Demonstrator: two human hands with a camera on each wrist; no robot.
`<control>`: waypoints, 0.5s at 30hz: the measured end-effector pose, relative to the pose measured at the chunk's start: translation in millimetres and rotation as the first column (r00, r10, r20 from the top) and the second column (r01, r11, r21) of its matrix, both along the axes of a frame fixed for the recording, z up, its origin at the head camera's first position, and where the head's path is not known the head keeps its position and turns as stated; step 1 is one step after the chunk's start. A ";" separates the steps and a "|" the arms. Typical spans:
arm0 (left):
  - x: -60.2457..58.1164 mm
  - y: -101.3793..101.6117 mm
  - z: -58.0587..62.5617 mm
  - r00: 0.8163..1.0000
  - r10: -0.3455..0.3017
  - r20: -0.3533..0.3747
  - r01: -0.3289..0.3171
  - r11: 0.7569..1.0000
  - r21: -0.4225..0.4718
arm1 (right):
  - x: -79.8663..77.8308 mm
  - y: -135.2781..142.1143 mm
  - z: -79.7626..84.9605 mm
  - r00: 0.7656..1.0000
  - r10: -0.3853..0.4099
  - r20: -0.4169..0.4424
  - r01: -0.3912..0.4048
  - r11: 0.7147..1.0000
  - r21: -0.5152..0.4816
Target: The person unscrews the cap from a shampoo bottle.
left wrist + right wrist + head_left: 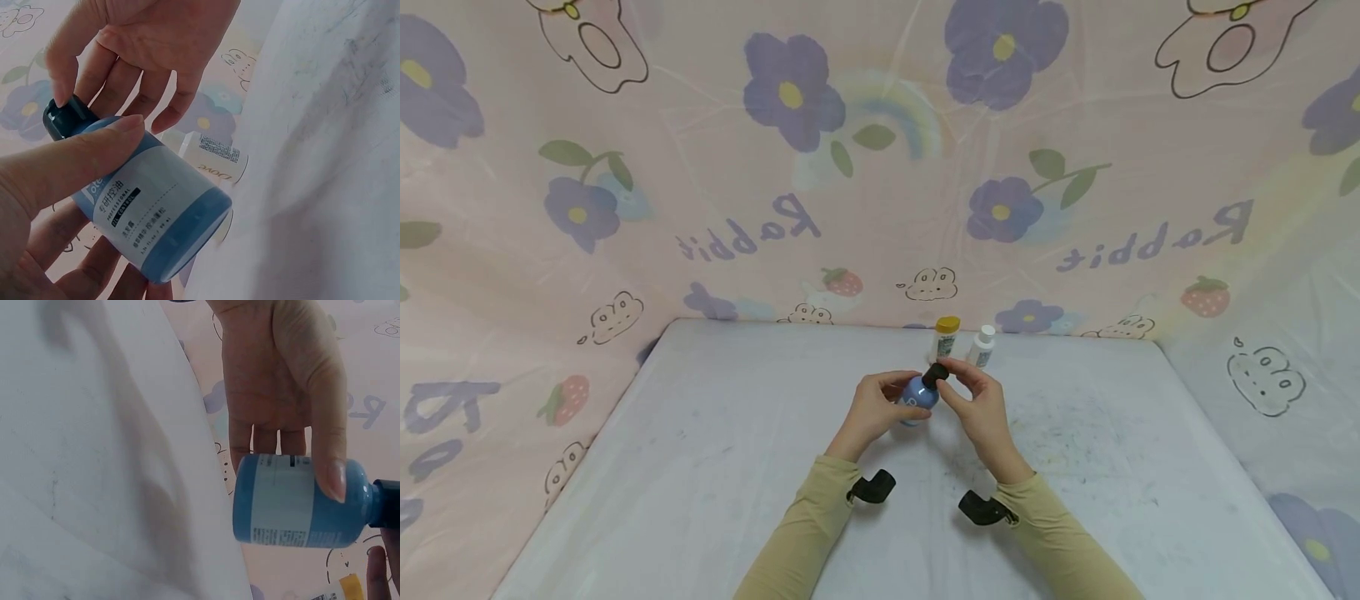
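Note:
A small blue shampoo bottle (917, 395) is held tilted over the table by my left hand (874, 408), its thumb across the front and fingers round the back. The pale label, with "OIL CONTROL" printed on it, shows in the left wrist view. My right hand (983, 408) pinches the black cap (935, 376) between thumb and index finger. The cap sits on the bottle's neck. In the left wrist view, the other right fingers hang behind the bottle, off it. The right wrist view shows the left thumb (331, 475) lying along the bottle's side.
Behind the hands stand a bottle with a yellow cap (946, 337) and a white bottle (982, 345) to its right. They stand on a white-covered table (737, 467), which meets a printed curtain (880, 192) at the back.

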State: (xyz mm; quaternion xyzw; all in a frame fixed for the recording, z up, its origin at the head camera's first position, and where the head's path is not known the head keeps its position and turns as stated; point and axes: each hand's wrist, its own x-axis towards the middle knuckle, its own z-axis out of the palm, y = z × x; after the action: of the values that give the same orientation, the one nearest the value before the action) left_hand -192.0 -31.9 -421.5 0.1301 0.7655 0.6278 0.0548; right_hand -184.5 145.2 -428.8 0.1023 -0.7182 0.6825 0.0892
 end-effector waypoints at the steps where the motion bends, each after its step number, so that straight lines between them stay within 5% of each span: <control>1: 1.1 -0.1 1.8 1.000 0.000 -0.001 0.000 1.000 0.000 | -0.3 0.3 -0.3 1.000 0.008 0.000 -0.008 1.000 -0.009; 9: 2.6 -0.1 2.8 1.000 0.007 -0.020 -0.007 1.000 0.007 | -1.6 1.5 -0.6 0.999 0.039 -0.024 -0.039 0.999 -0.013; 15: 2.2 0.1 2.2 1.000 0.000 -0.001 0.000 1.000 0.009 | -1.3 -2.0 3.9 0.999 -0.035 0.000 0.035 0.999 0.011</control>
State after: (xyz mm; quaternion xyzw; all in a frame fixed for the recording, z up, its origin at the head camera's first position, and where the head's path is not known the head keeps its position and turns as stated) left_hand -189.9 -31.9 -419.3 0.1306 0.7628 0.6311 0.0537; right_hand -185.8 143.3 -424.9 0.0903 -0.7237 0.6767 0.1006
